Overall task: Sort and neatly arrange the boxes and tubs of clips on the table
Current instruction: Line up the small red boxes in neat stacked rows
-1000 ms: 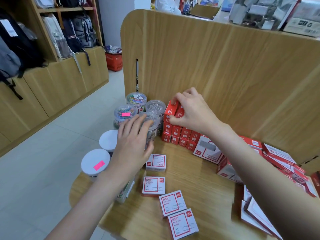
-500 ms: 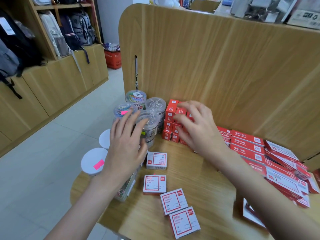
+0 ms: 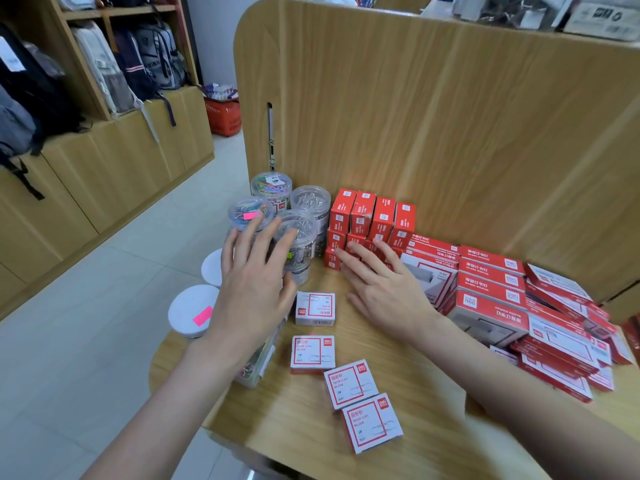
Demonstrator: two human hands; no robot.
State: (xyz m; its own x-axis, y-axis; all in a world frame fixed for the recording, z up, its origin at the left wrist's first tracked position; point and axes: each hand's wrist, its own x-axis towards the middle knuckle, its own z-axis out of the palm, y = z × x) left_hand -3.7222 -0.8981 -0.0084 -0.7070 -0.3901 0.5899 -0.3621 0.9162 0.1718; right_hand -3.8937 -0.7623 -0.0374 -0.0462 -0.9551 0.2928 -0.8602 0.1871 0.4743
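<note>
Left hand (image 3: 254,289) raised, palm down, fingers straight and slightly spread, bare forearm running in from the lower left. Right hand (image 3: 386,289) held lower, palm down, fingers extended and fanned forward, forearm entering from the lower right. Neither hand grips anything.

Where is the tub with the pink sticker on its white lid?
In the head view, the tub stands at the table's left edge, nearest the camera, just left of the left hand.

Even bright light; edges warped
</note>
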